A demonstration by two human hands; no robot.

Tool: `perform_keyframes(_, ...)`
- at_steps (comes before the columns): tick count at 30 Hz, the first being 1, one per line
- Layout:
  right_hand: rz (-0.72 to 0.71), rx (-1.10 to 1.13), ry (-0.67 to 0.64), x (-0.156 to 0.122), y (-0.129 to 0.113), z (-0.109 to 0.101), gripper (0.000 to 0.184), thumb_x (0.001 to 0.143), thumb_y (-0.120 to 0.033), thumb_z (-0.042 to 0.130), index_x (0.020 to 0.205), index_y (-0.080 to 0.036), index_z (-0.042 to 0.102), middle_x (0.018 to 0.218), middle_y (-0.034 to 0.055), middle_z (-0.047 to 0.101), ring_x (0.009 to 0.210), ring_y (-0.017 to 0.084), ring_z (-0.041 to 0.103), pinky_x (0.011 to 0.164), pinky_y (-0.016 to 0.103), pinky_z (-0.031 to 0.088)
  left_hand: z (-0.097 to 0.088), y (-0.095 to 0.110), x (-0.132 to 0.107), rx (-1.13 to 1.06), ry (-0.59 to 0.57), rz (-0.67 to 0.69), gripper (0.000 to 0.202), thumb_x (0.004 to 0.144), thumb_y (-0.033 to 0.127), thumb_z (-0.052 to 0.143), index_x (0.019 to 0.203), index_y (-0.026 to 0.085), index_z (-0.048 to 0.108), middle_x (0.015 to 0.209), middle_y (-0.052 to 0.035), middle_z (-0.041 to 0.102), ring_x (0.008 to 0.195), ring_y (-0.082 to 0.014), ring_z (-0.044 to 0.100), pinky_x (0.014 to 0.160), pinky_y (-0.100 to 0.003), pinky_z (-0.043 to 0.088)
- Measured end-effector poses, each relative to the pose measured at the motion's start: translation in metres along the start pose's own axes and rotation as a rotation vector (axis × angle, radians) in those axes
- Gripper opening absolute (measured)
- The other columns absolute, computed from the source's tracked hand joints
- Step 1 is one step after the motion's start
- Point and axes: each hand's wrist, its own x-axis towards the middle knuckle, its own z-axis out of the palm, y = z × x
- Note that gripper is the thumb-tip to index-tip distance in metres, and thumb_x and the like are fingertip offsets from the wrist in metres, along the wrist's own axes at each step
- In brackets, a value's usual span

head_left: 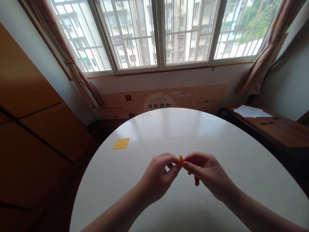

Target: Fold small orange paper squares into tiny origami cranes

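Between my two hands is a small folded piece of orange-yellow paper, with pointed tips facing up. My left hand pinches its left side between thumb and forefinger. From the other side my right hand grips it the same way, the remaining fingers curled below. Most of the paper's lower part is hidden by the fingertips. Both hands are above the round white table. Farther off to the left, a flat yellow square of paper lies on the tabletop.
A wooden side table with white sheets of paper stands at the right. On the left is a wooden cabinet. Behind the table, a printed cardboard panel leans below the barred windows, with curtains at the sides.
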Motion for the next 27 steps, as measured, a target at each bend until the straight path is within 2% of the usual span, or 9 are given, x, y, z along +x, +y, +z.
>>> perform_keyframes(5, -0.006, -0.021, 0.004, -0.001, -0.002, 0.002, 0.029, 0.075, -0.042, 0.083, 0.082, -0.016, 0.076, 0.064, 0.0007, 0.062, 0.052, 0.011, 0.054, 0.037, 0.018, 0.047, 0.001, -0.006, 0.001, -0.105, -0.025, -0.137, 0.024, 0.09, 0.035, 0.063, 0.091, 0.016, 0.077, 0.072, -0.0029, 0.065, 0.057, -0.0119, 0.056, 0.048, -0.02, 0.047)
perform_keyframes(10, 0.005, -0.006, -0.008, -0.003, -0.003, 0.002, 0.029, 0.075, -0.043, 0.083, 0.083, -0.016, 0.076, 0.064, 0.0005, 0.062, 0.052, 0.011, 0.053, 0.037, 0.018, 0.048, 0.0, -0.012, 0.003, -0.258, -0.056, -0.247, 0.027, 0.083, 0.038, 0.071, 0.09, 0.013, 0.076, 0.067, -0.001, 0.06, 0.059, -0.0126, 0.055, 0.044, -0.018, 0.046)
perform_keyframes(16, 0.022, 0.011, -0.021, -0.002, -0.002, 0.002, 0.029, 0.077, -0.043, 0.082, 0.085, -0.016, 0.076, 0.066, 0.0012, 0.063, 0.054, 0.012, 0.055, 0.037, 0.018, 0.047, -0.001, -0.014, 0.006, -0.324, -0.058, -0.248, 0.029, 0.08, 0.041, 0.075, 0.081, 0.012, 0.075, 0.063, -0.0007, 0.061, 0.055, -0.0103, 0.052, 0.045, -0.018, 0.045)
perform_keyframes(23, 0.031, -0.048, -0.054, -0.001, 0.002, 0.001, 0.034, 0.079, -0.047, 0.079, 0.093, -0.016, 0.075, 0.073, 0.004, 0.067, 0.062, 0.015, 0.059, 0.037, 0.018, 0.047, -0.002, -0.013, 0.007, -0.325, 0.03, -0.24, 0.029, 0.075, 0.041, 0.078, 0.074, 0.012, 0.074, 0.064, -0.0031, 0.064, 0.054, -0.0103, 0.051, 0.045, -0.019, 0.043)
perform_keyframes(27, 0.052, -0.039, -0.057, -0.003, 0.003, 0.002, 0.036, 0.08, -0.049, 0.077, 0.094, -0.016, 0.075, 0.074, 0.0037, 0.066, 0.063, 0.015, 0.059, 0.036, 0.018, 0.047, -0.002, -0.013, 0.006, -0.298, 0.036, -0.242, 0.03, 0.076, 0.041, 0.077, 0.073, 0.011, 0.074, 0.064, -0.0033, 0.064, 0.052, -0.0094, 0.049, 0.044, -0.019, 0.041)
